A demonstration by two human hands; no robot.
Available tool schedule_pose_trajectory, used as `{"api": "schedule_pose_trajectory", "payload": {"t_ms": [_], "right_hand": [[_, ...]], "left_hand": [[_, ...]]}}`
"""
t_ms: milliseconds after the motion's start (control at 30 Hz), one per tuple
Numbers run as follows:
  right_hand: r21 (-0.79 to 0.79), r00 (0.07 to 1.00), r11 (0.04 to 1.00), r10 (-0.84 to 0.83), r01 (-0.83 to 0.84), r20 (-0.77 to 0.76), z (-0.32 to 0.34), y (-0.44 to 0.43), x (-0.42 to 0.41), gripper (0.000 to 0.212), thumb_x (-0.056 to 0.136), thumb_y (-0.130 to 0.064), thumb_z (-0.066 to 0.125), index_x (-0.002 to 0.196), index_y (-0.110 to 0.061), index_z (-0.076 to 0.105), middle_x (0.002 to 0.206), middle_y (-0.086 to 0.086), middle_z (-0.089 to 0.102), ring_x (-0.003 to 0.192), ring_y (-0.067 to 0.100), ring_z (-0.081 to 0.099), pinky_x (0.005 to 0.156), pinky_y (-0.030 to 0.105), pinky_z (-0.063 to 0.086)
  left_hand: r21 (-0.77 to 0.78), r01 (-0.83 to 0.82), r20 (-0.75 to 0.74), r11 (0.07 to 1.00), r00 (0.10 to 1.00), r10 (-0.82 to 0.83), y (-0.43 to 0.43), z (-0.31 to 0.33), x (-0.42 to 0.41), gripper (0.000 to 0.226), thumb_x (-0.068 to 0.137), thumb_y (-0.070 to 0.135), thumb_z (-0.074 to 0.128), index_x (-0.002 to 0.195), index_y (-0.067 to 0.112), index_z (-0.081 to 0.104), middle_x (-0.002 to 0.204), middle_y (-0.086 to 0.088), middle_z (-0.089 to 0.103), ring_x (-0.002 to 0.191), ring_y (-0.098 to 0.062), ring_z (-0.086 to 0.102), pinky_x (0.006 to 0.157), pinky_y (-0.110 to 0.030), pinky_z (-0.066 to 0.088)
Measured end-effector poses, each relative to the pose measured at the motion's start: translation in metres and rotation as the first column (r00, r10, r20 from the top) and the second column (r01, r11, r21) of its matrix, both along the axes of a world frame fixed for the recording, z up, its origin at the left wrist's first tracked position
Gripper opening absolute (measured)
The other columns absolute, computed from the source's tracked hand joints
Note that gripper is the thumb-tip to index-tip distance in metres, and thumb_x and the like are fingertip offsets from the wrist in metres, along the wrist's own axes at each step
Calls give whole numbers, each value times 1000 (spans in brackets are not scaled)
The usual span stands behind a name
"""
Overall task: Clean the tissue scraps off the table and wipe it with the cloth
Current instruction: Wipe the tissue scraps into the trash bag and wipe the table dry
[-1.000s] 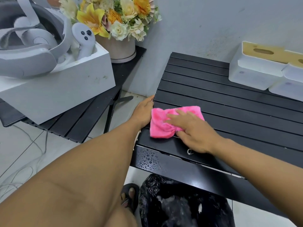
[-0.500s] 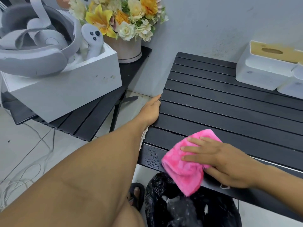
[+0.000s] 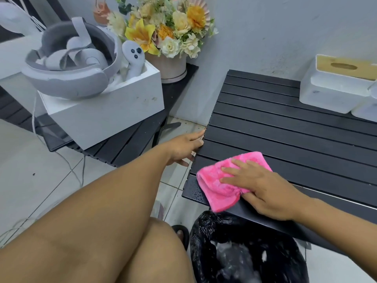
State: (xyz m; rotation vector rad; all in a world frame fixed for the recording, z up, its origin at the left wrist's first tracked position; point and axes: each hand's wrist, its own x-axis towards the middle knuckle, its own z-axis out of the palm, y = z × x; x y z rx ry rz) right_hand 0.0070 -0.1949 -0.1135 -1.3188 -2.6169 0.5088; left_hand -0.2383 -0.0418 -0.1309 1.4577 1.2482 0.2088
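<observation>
- Pressing flat on the pink cloth (image 3: 212,180) is the right hand (image 3: 263,188). Its fingers (image 3: 234,163) are straight and a little spread across the top, with the thumb down by the bunched near edge.
- The cloth sits on the near left corner of the black slatted surface (image 3: 285,129). One corner droops over the front edge, right above the black trash bag (image 3: 206,237) on the floor.
- There are little water drops (image 3: 193,190) beaded on that corner, just left of the cloth.
- The left hand (image 3: 183,148) rests against the left edge of the surface. Its fingers are pressed together and pretty much straight, holding nothing, with the thumb hanging lower.
- The bag's mouth is open and there's some pale stuff inside, but it's too blurry to say what.
- At the far right of the surface, up by the wall, is a white tissue box (image 3: 334,92) with a tan lid. Another white container (image 3: 367,107) sits right beside it, cut off by the frame.
- Off to the left, a second dark slatted table (image 3: 126,144) carries a white box (image 3: 106,115) holding a grey headset (image 3: 67,78) and a controller (image 3: 133,58).
- A pot of yellow and cream flowers (image 3: 167,33) stands behind that box, near the wall.
- A dark sandal (image 3: 181,234) peeks out on the floor tiles just left of the bag, next to a bare knee.
</observation>
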Motion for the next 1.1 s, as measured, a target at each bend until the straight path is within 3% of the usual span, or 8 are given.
{"api": "schedule_pose_trajectory", "payload": {"t_ms": [233, 367, 500, 567, 667, 833, 967, 1100], "right_hand": [[69, 983, 982, 172, -177, 66, 3, -10, 9, 50, 94, -19, 48, 142, -34, 45, 155, -16, 30, 148, 11, 14, 121, 34, 6], [32, 991, 990, 134, -135, 32, 3, 21, -34, 51, 94, -16, 48, 142, -32, 46, 155, -13, 29, 148, 11, 12, 122, 34, 4], [50, 993, 992, 114, -115, 19, -4, 24, -59, 52, 91, -16, 47, 141, -30, 48, 155, -9, 31, 148, 16, 14, 119, 47, 16], [52, 985, 984, 172, -173, 19, -5, 14, -48, 52, 91, -17, 47, 141, -32, 48, 155, -11, 32, 149, 15, 12, 118, 50, 18], [23, 947, 949, 313, -315, 71, -3, -5, -15, 48, 95, -21, 44, 141, -35, 45, 157, -16, 27, 149, 15, 11, 118, 50, 18], [54, 945, 951, 296, -306, 141, 11, -6, 34, 46, 96, -25, 40, 140, -32, 48, 155, -14, 32, 146, 17, 24, 114, 43, 24], [89, 988, 987, 126, -135, 93, 8, 17, 7, 49, 90, -16, 47, 138, -28, 53, 149, -10, 42, 144, 18, 30, 116, 41, 24], [30, 1000, 999, 26, -27, 16, 2, 39, -50, 54, 87, -9, 50, 139, -25, 52, 150, -5, 41, 145, 21, 25, 116, 47, 23]], "left_hand": [[33, -38, 0, 999, 999, 38, -1, -2, 7, 29, 97, 49, 43, 121, 47, 59, 105, 7, 68, 77, -15, 62, 82, -38, 54], [-4, -109, 68, 994, 992, 109, 4, -5, 9, 18, 96, 49, 49, 96, 45, 67, 91, 25, 64, 87, -8, 59, 66, -27, 47], [6, -113, 81, 994, 990, 113, 7, -10, 8, 41, 95, 50, 52, 134, 38, 55, 102, 28, 58, 82, 5, 51, 61, -24, 40], [20, -112, 83, 994, 990, 110, 9, -15, 7, 42, 95, 49, 53, 135, 36, 56, 109, 23, 64, 70, 5, 56, 59, -23, 47], [-6, -101, 95, 995, 990, 101, 8, -18, 6, 38, 93, 48, 55, 130, 39, 58, 93, 20, 68, 59, -4, 61, 62, -26, 54], [-35, -67, 91, 997, 993, 70, 9, -18, 6, 43, 91, 51, 54, 132, 40, 57, 103, 12, 72, 75, -15, 66, 80, -39, 56], [-39, -64, 67, 997, 996, 66, 9, -19, 6, 45, 92, 53, 53, 135, 41, 54, 104, 8, 70, 77, -15, 65, 72, -35, 56], [19, -58, 65, 998, 996, 57, 13, -23, 8, 49, 94, 49, 55, 140, 33, 50, 137, 13, 55, 97, -12, 60, 81, -29, 49]]}}
